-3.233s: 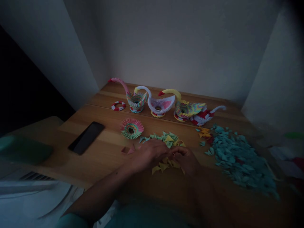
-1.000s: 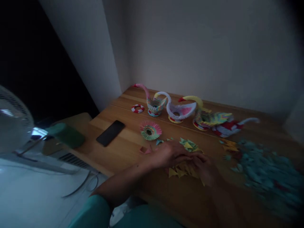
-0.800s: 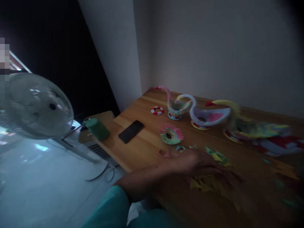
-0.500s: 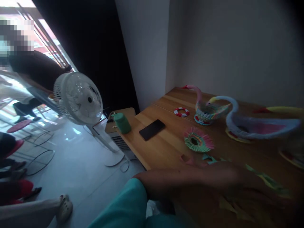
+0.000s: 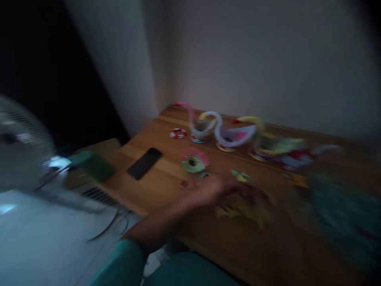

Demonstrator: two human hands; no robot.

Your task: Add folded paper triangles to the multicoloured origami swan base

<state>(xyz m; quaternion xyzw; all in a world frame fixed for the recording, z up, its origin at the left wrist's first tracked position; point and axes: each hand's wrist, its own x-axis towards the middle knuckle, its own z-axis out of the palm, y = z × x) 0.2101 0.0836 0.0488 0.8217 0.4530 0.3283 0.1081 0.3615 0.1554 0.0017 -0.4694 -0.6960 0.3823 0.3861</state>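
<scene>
My left hand (image 5: 220, 188) reaches across the wooden table (image 5: 145, 192), over a loose heap of folded yellow paper pieces (image 5: 241, 208). My right hand (image 5: 272, 210) is a dark, smeared shape on the right side of that heap. The fingers of both hands are blurred, and I cannot make out whether they hold a piece. Just beyond my left hand lie green and yellow folded pieces (image 5: 241, 176). A round pink and green folded-paper ring (image 5: 195, 160) rests a little farther back.
Folded-paper swans stand along the wall: a pink-necked one (image 5: 199, 131), a white one (image 5: 235, 136) and a yellow one (image 5: 268, 145). A red and white ring (image 5: 177, 133), a black phone (image 5: 145, 163) and a green container (image 5: 94, 165) are at left. A fan (image 5: 22, 147) stands beside the table.
My view has swung to the right, so the fan and phone sit farther left. More swans, the yellow pieces and my right hand now show. My left hand is over the yellow heap.
</scene>
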